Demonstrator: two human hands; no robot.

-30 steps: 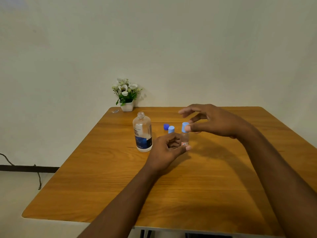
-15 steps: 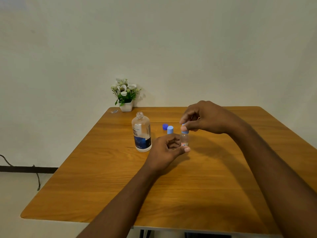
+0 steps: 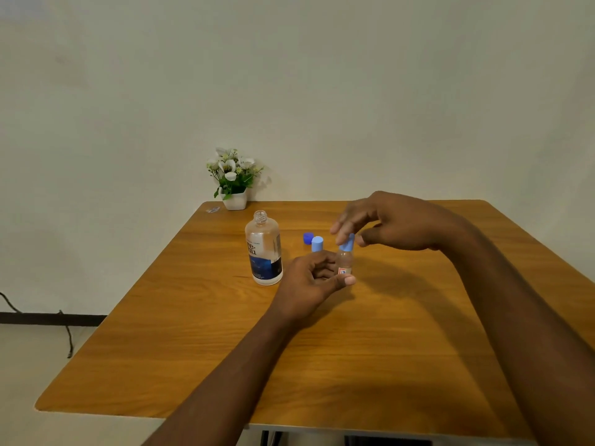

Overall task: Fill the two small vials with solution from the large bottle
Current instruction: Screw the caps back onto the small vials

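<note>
Right hand over the cap of the vial that the left hand steadies.

Left hand (image 3: 314, 278) grip clamped low on the front vial (image 3: 345, 260), which stands upright on the table (image 3: 193, 349), long axis vertical. Right hand (image 3: 386, 226) is directly above, fingers either side of the light blue cap (image 3: 347, 243); blurred, so I can't tell if that grip is closed. Second vial (image 3: 317, 244) stands capped just behind-left. Large bottle (image 3: 264, 252) is open, near on the left. There is free room right and front, edges well apart.

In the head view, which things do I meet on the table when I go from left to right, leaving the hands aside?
potted flowers → large bottle → dark blue cap → rear vial → held vial
</note>
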